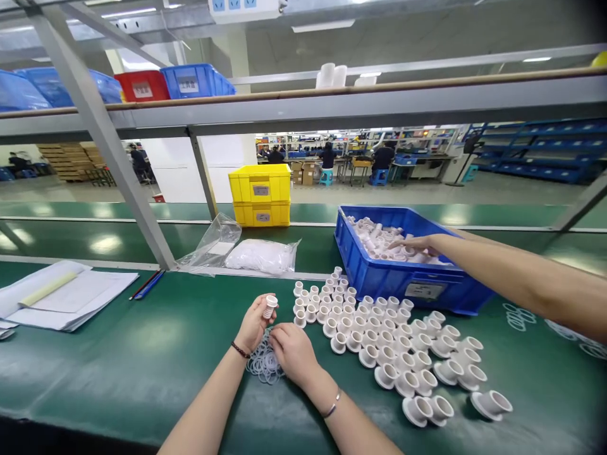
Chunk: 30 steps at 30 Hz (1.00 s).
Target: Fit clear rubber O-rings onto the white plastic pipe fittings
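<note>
The white ribbed fitting (270, 307) is standing nearly upright above the counter (156, 360) in the head view, fingers of the left hand (253, 323) grasping it. Holding it steady while parting single rings (264, 366) from the tangle is probably serving best. The right hand (294, 354) is arching beside them, fingers curling; whether these are gripping a ring, I cannot tell.

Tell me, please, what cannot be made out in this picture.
- Whether the right hand pinches a ring from the ring pile: head view, hidden by the hand itself.
- Floor of the blue bin: head view, covered by white parts.
- Rest of the co-worker's nearer arm: head view, cut off by the right edge.
- Writing on the bin's label: head view, too small and blurred.
</note>
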Motion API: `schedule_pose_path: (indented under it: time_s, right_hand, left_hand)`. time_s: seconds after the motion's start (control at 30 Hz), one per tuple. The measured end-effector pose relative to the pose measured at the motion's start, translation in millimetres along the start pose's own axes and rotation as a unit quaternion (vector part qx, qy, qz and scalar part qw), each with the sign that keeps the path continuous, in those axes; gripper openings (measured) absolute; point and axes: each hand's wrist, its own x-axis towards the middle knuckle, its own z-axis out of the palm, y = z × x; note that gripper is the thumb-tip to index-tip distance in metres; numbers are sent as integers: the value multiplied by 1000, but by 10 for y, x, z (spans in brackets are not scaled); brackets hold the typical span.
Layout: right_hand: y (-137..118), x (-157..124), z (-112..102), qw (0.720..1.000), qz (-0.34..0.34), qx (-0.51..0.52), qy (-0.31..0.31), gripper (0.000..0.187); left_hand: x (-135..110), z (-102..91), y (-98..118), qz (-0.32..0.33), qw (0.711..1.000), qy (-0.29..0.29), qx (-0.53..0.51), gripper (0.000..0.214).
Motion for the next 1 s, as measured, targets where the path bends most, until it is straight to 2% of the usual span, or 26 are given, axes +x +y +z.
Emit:
schedule_pose_path:
  time_s: [0.2, 0.33, 0.47, 0.63, 0.8, 0.9, 1.0]
  right_hand:
    - [26, 17, -110, 994, 69, 81, 37, 19]
    - [71, 42, -143, 980, 121, 134, 81, 23]
    - [84, 65, -167, 969, 145, 168, 113, 26]
    - [108, 73, -129, 957, 157, 200, 140, 28]
    - [148, 75, -103, 954, 157, 201, 158, 27]
    - [168, 78, -94, 948, 174, 210, 165, 26]
    - [188, 76, -72, 933, 208, 244, 162, 29]
  left_hand:
    - [-6, -3, -22, 6, 996, -2, 93, 35]
    - [-14, 13, -37, 3, 983, -40, 177, 32]
    - [-16, -3, -77, 19, 967, -74, 242, 28]
    - [-32, -49, -53, 51, 935, -113, 332, 24]
    - [-79, -39, 22, 101, 884, -186, 417, 33]
    - [-97, -31, 26, 117, 863, -176, 459, 39]
    - [-105, -25, 20, 131, 854, -164, 476, 36]
